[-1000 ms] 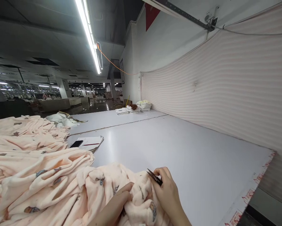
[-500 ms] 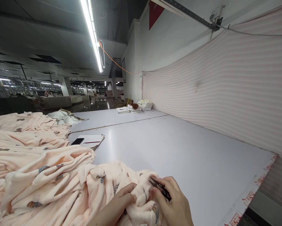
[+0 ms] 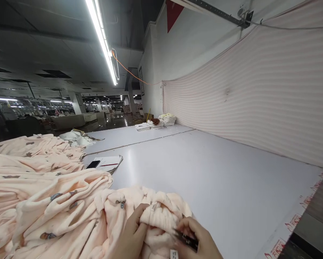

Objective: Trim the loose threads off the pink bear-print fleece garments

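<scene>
A big heap of peach fleece fabric [image 3: 48,201] with small printed figures covers the left of the white table [image 3: 204,172]. My left hand [image 3: 131,233] pinches a bunched fold of this fabric at the bottom centre. Just right of it, my right hand [image 3: 201,242] is closed round small black thread snips [image 3: 187,239], whose blades lie against the fabric near a white label [image 3: 173,254].
A black phone [image 3: 93,164] lies on papers with a red pen [image 3: 109,163] beside the heap. Stacks of folded pieces [image 3: 161,120] sit far back on the table. A striped cloth wall [image 3: 258,104] runs along the right edge.
My right hand with the snips has come down and toward me, from the top of the fold to its lower front. My left hand has raised the fold a little.
</scene>
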A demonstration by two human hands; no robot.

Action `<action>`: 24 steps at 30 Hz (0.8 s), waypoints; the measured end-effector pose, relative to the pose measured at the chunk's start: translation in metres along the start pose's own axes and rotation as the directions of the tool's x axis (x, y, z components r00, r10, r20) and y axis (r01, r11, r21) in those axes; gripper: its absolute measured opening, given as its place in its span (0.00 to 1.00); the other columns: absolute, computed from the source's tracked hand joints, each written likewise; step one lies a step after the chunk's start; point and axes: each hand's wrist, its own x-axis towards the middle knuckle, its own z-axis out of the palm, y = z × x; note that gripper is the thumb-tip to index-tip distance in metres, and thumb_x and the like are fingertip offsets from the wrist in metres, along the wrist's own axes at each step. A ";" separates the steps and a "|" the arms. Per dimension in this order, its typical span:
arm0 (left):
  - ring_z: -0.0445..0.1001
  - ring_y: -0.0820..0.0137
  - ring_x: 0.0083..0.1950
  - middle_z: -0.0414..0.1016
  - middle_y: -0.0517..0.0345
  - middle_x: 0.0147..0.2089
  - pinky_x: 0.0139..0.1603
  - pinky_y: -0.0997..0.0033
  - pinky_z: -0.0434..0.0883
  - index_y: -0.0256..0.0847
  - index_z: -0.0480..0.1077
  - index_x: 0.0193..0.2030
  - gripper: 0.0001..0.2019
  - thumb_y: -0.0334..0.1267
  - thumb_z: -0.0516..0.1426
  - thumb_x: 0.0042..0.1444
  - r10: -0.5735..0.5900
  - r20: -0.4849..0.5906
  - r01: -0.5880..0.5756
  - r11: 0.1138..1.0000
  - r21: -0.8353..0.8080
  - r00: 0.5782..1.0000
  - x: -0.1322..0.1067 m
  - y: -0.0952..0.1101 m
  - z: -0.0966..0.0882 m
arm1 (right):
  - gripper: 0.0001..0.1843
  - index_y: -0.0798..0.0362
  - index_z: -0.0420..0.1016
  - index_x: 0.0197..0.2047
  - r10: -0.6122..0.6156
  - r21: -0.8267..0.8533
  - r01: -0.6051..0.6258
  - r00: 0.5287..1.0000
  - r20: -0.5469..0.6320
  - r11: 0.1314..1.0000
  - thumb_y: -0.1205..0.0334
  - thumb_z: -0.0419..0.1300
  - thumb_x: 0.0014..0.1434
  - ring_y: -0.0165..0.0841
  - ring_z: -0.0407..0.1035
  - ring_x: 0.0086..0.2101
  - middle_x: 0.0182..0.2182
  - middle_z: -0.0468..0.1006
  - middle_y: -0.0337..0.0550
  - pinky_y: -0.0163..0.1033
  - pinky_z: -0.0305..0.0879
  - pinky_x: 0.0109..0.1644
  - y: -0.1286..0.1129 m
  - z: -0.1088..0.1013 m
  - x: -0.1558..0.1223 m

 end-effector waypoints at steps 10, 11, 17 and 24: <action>0.74 0.63 0.43 0.76 0.60 0.36 0.47 0.65 0.67 0.43 0.70 0.35 0.11 0.33 0.63 0.43 -0.071 0.234 0.221 0.657 -0.720 0.970 -0.004 -0.018 0.016 | 0.10 0.46 0.78 0.40 -0.126 0.042 0.128 0.991 -0.043 0.991 0.61 0.56 0.58 0.32 0.73 0.34 0.34 0.76 0.39 0.32 0.66 0.37 -0.033 0.011 0.028; 0.73 0.63 0.43 0.76 0.60 0.36 0.47 0.65 0.67 0.43 0.70 0.34 0.10 0.33 0.63 0.43 -0.064 0.239 0.221 0.656 -0.722 0.969 -0.004 -0.018 0.016 | 0.10 0.47 0.79 0.40 -0.125 0.065 0.128 0.991 -0.043 0.990 0.61 0.55 0.59 0.32 0.73 0.34 0.34 0.76 0.40 0.32 0.66 0.37 -0.032 0.012 0.028; 0.70 0.64 0.37 0.72 0.61 0.31 0.40 0.67 0.66 0.43 0.70 0.35 0.09 0.34 0.60 0.43 -0.047 0.172 0.130 0.852 -0.507 0.984 -0.004 -0.016 0.009 | 0.12 0.45 0.77 0.44 -0.251 0.037 0.255 0.964 -0.090 0.966 0.61 0.56 0.58 0.32 0.73 0.35 0.35 0.77 0.40 0.31 0.67 0.37 -0.024 0.010 0.022; 0.66 0.64 0.35 0.68 0.59 0.31 0.39 0.66 0.62 0.43 0.69 0.30 0.08 0.28 0.55 0.42 0.241 -0.117 -0.230 0.968 0.101 0.963 -0.013 -0.015 0.003 | 0.15 0.43 0.75 0.48 -0.303 -0.155 0.293 0.952 -0.044 0.943 0.62 0.57 0.57 0.32 0.73 0.33 0.36 0.77 0.39 0.30 0.67 0.33 -0.045 0.004 0.023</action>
